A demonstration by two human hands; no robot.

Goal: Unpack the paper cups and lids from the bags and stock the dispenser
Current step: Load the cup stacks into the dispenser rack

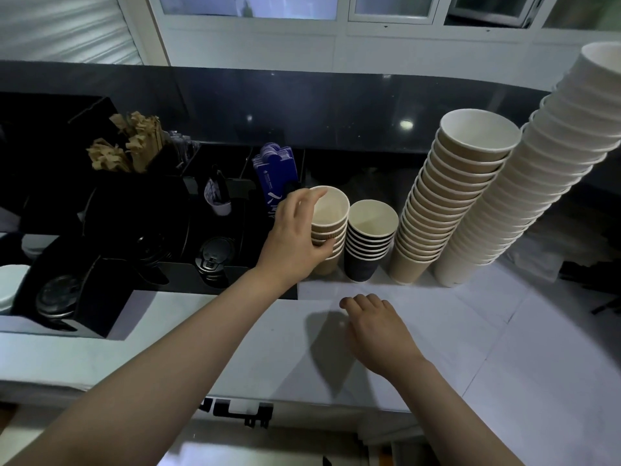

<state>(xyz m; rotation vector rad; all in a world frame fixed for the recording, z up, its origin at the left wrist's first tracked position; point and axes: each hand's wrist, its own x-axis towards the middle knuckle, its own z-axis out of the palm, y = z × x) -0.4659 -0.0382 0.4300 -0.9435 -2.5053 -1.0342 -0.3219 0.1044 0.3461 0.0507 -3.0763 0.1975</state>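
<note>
Beside the dark cups (pixel 369 242), the left grip (pixel 297 238) curls round the short tan stack (pixel 331 227) on the tabletop (pixel 470 331). Light, crushable paper: hold the sidewalls gently. Right grip (pixel 376 326) hovers slack, holding nothing.

A white counter (pixel 470 331) lies flat under the fingers. Past the fingertips runs a dark, shiny ledge (pixel 302 99) with small spots of light on it. Above that stands a white wall (pixel 268 52) with windows (pixel 248 5) — the glass looks dim. Grey blinds (pixel 64 25) hang far left.
</note>
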